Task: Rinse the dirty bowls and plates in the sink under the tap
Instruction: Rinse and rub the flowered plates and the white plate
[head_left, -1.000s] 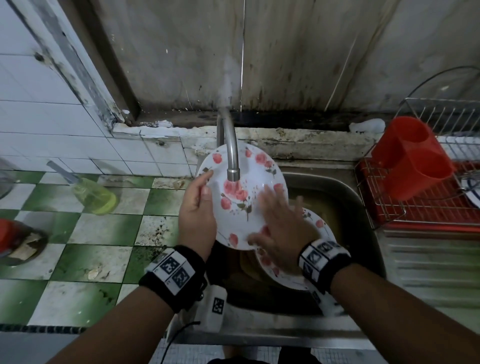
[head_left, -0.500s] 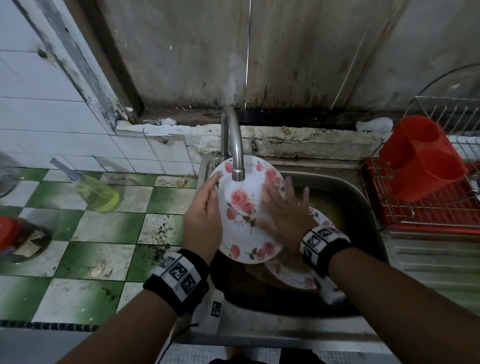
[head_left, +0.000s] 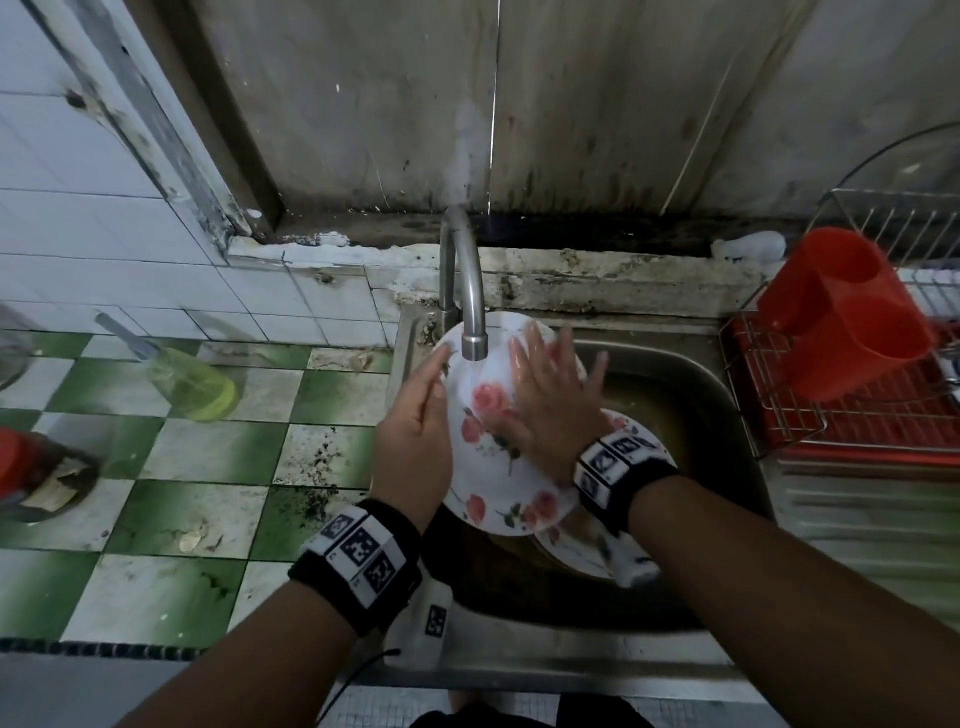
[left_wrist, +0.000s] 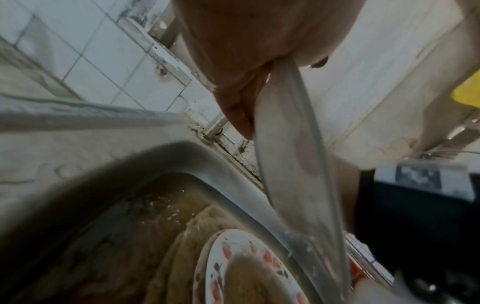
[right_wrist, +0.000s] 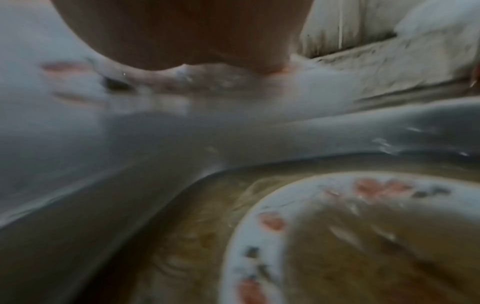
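Observation:
A white plate with pink roses (head_left: 493, 467) stands tilted on edge over the sink (head_left: 727, 415), its top right under the tap spout (head_left: 474, 338). My left hand (head_left: 434, 400) grips its left rim, thumb on the face and fingers behind; the left wrist view shows the plate (left_wrist: 285, 164) edge-on in that pinch. My right hand (head_left: 550, 405) lies flat on the plate's face with fingers spread, and its palm (right_wrist: 182, 41) presses the wet surface. A second rose plate (head_left: 576, 551) lies in the murky brown water below, also seen in both wrist views (left_wrist: 215, 267) (right_wrist: 246, 236).
A red dish rack (head_left: 857, 431) with a red double cup holder (head_left: 841, 322) stands to the right of the sink. On the green and white tiled counter (head_left: 218, 452) to the left lie a bottle of yellow-green liquid (head_left: 192, 384) and a red-lidded jar (head_left: 31, 467).
The plate has come up closer under the spout and tilted more upright. My right hand has slid up its face toward the top rim. The left hand keeps its hold on the rim.

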